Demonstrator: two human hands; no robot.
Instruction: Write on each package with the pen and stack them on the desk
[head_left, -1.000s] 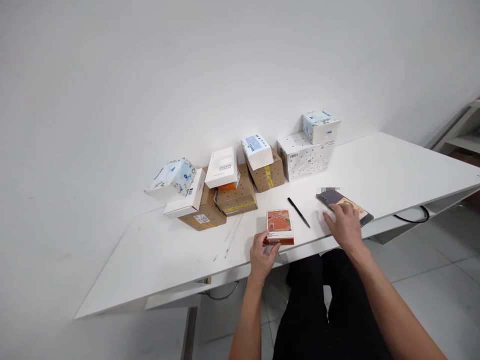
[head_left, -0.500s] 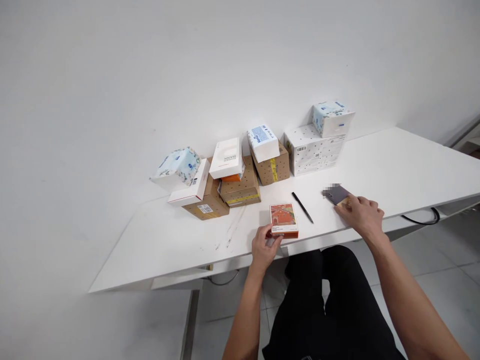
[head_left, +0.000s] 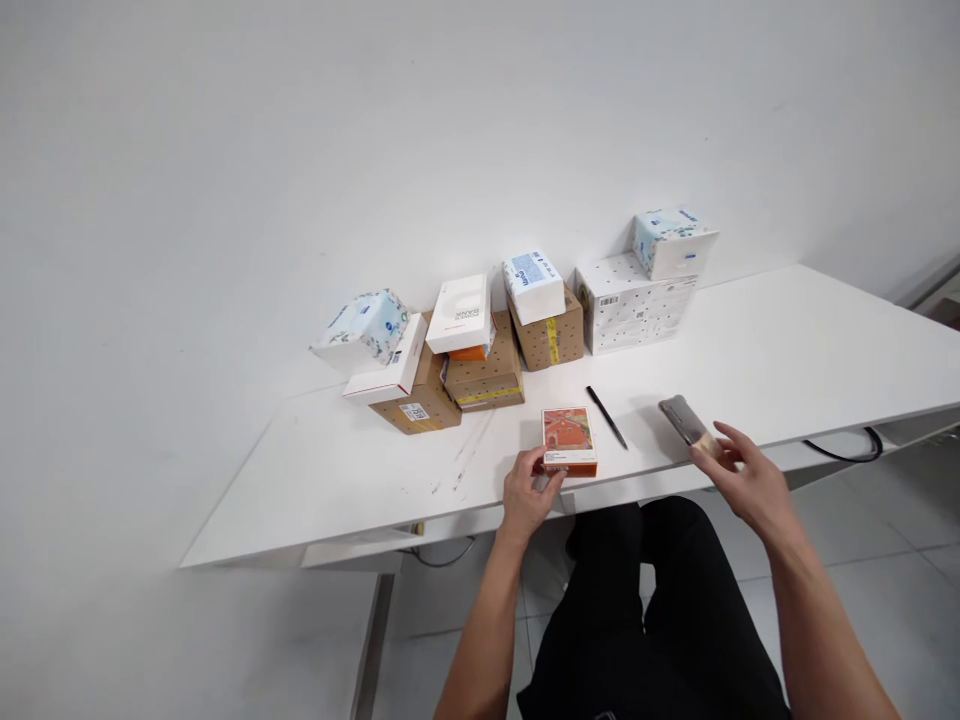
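My left hand point(head_left: 529, 495) is closed on the near left corner of a small orange box point(head_left: 568, 436) with a red building picture on its top. The box lies flat near the table's front edge. In my right hand point(head_left: 750, 480) the near end of a grey smartphone point(head_left: 684, 420) is pinched between thumb and fingers. The phone is tilted, its edge turned toward me, and a shadow shows beside it. Between box and phone, a black pen point(head_left: 606, 416) rests on the table, touched by neither hand.
Along the wall on the white table point(head_left: 300, 500) stand brown cartons point(head_left: 487, 380) and a white dotted carton point(head_left: 637, 310). Tissue packs point(head_left: 675, 243) and a white power bank box point(head_left: 459, 312) are stacked on top. A black cable point(head_left: 847, 455) hangs by the front edge at right.
My right hand has moved slightly right and nearer, tilting the phone up from lying flat. The left hand and the orange box stay in place. The view has shifted slightly.
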